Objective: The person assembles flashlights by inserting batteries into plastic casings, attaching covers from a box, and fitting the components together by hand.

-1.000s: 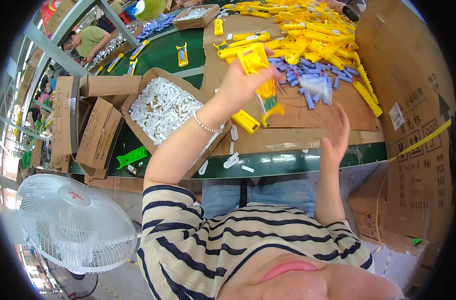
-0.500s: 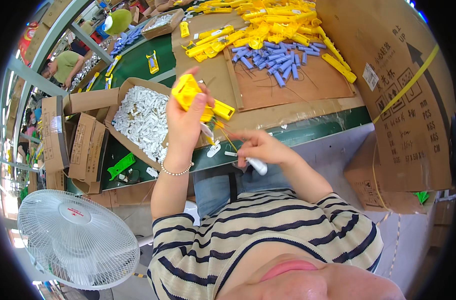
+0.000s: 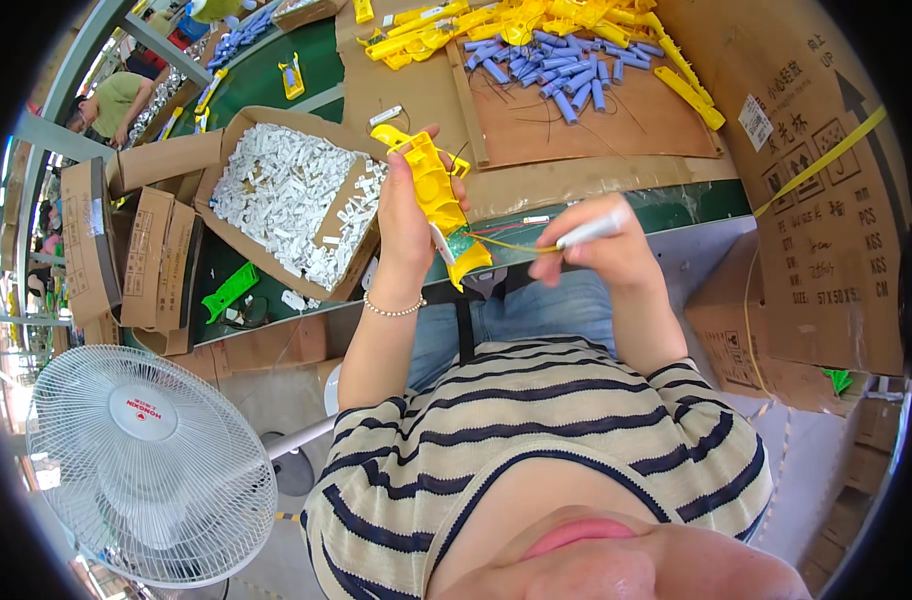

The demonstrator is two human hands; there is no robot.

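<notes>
Left hand (image 3: 404, 225): fingers wrapped around long yellow plastic casing (image 3: 435, 192), held upright. Right hand (image 3: 598, 252): fingertips pinching slim white pen-shaped tool (image 3: 591, 230) beside casing's green circuit board (image 3: 460, 245).

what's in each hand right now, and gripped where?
Left hand holds the yellow plastic housing around its middle, upright, thumb along the front. Right hand pinches a small white cylindrical part near its rear end, tip toward the housing's lower end.

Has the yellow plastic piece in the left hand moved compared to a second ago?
Yes. The yellow plastic piece has come down off the pile of yellow parts toward the person, now past the table edge near the lap.
</notes>
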